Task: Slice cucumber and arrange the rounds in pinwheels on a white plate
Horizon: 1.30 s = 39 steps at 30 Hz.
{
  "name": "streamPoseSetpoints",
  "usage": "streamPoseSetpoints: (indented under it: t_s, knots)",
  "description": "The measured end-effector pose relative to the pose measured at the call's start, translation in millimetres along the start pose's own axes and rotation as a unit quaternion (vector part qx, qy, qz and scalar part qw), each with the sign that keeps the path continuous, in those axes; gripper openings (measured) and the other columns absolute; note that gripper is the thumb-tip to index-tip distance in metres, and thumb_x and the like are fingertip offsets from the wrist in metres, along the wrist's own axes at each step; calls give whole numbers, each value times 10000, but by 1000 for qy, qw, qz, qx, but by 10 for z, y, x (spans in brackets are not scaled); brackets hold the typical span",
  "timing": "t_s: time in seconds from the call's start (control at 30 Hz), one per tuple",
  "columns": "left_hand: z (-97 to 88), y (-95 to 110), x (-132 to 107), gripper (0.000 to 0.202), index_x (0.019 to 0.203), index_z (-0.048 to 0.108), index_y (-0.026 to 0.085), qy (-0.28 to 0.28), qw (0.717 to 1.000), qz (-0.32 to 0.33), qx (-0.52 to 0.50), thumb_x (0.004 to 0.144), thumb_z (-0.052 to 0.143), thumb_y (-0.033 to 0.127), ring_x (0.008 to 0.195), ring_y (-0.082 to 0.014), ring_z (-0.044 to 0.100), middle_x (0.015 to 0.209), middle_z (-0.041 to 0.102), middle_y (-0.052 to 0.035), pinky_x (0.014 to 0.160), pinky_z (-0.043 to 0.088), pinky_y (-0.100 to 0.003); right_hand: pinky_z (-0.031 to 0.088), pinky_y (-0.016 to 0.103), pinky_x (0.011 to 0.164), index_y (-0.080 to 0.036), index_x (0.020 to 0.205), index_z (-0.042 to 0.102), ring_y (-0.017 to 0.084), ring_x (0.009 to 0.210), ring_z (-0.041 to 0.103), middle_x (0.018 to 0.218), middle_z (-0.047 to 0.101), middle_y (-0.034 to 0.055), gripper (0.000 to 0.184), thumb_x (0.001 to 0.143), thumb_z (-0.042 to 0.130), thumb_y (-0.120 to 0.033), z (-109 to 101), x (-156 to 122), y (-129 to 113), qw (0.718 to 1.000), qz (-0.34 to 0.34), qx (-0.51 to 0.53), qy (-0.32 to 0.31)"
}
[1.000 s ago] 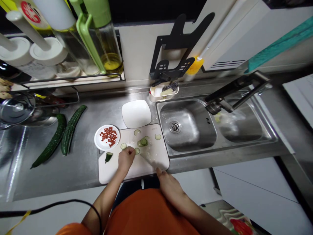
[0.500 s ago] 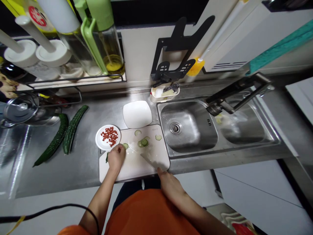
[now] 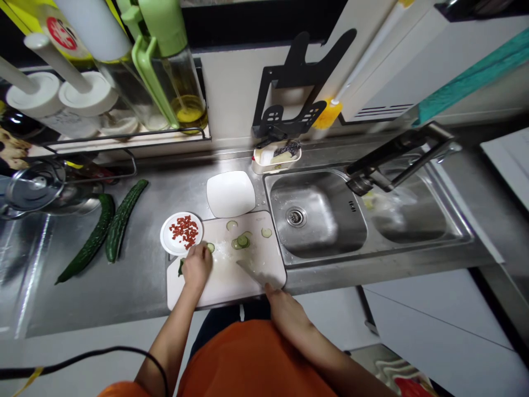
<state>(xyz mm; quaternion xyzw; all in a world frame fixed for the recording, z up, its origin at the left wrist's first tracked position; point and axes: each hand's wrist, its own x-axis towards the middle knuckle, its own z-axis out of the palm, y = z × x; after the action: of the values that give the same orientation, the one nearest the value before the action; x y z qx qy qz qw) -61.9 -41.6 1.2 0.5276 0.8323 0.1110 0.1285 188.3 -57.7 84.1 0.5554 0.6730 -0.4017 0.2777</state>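
Note:
A white cutting board (image 3: 231,289) lies on the steel counter in front of me. My right hand (image 3: 289,312) is closed around the handle of a kitchen knife (image 3: 253,273), its blade low over the board and pointing to the upper left. Toward the board's left side, my left hand (image 3: 197,268) has its fingers curled together; whatever they may hold is hidden. Right by those fingertips is a cucumber slice (image 3: 210,247), and a dark green piece (image 3: 181,267) pokes out beside the hand. Several thin cucumber slices (image 3: 242,241) overlap near the board's middle.
A white plate (image 3: 183,251) with chopped red bits overlaps the board's upper left corner. Behind the board sits a square white plate (image 3: 231,193). Two whole cucumbers (image 3: 124,220) lie on the left. The sink (image 3: 318,215) with its faucet (image 3: 392,160) is on the right.
My left fingers have shifted slightly and curled in over the board's left part. The right hand and knife have hardly moved. The whole view has shifted a little.

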Motion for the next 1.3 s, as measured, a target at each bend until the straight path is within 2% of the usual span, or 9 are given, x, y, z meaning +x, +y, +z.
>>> streamPoseSetpoints:
  t_s: [0.1, 0.17, 0.23, 0.37, 0.5, 0.77, 1.03, 1.17, 1.3]
  knots:
    - [24, 39, 39, 244, 1026, 653, 193, 2, 992, 110, -60, 895, 459, 263, 957, -193, 583, 1049, 645, -86, 838, 446, -298, 435, 290, 659, -134, 1224, 522, 246, 896, 663, 983, 694, 140, 516, 811, 259, 26, -44, -21, -23, 1000, 0, -7, -9]
    - [31, 112, 89, 261, 1087, 635, 188, -17, 973, 207, -101, 900, 459, 238, 1036, -194, 557, 1080, 642, -82, 940, 429, -318, 437, 288, 659, -132, 1219, 524, 244, 896, 664, 975, 696, 137, 513, 811, 257, 27, -67, -32, -37, 1000, 3, -9, -11]
    - [39, 216, 151, 290, 1152, 608, 199, -50, 950, 285, -117, 901, 466, 223, 1069, -195, 537, 1111, 639, -71, 969, 429, -336, 437, 284, 663, -140, 1219, 523, 239, 904, 662, 980, 697, 129, 512, 810, 263, 26, -78, -37, -43, 1000, 6, -9, -12]
    - [86, 428, 275, 300, 1162, 604, 223, -88, 917, 373, -113, 890, 481, 197, 1065, -202, 526, 1114, 646, -60, 926, 473, -349, 435, 278, 670, -143, 1240, 507, 235, 913, 660, 982, 696, 127, 523, 805, 275, 31, -66, -24, -33, 1000, 3, -5, -12]
    - [153, 540, 362, 280, 1114, 627, 216, -113, 893, 426, -93, 884, 473, 176, 1031, -203, 537, 1088, 648, -70, 925, 480, -371, 442, 280, 671, -144, 1232, 511, 238, 909, 661, 982, 696, 133, 537, 791, 270, 45, -23, -7, -10, 1000, -2, -4, -2]
    - [194, 576, 449, 228, 1019, 663, 216, -156, 889, 427, -50, 887, 478, 202, 978, -202, 543, 953, 658, -75, 914, 467, -374, 441, 272, 695, -140, 1267, 498, 229, 915, 656, 998, 691, 145, 533, 808, 292, 37, 1, 0, 6, 1000, 0, 11, 2]
    - [168, 586, 519, 219, 945, 681, 212, -171, 881, 432, -89, 905, 467, 237, 948, -191, 550, 905, 674, -70, 882, 458, -345, 438, 289, 686, -145, 1303, 486, 248, 918, 656, 1000, 692, 141, 572, 807, 263, 32, 5, 5, 11, 1000, 0, 3, 3]
    - [211, 586, 513, 202, 979, 679, 220, -160, 902, 371, -153, 882, 502, 225, 938, -185, 565, 928, 685, -63, 869, 458, -330, 435, 296, 686, -147, 1313, 477, 251, 918, 655, 999, 691, 141, 576, 806, 265, 27, 6, 16, 14, 1000, 4, 6, -4]
    - [190, 580, 418, 205, 978, 679, 226, -143, 933, 231, -238, 865, 510, 243, 829, -149, 590, 879, 688, -30, 779, 458, -262, 432, 280, 693, -159, 1302, 474, 238, 935, 650, 1014, 689, 134, 571, 797, 290, 31, -18, 17, 17, 1000, 4, 4, -11]
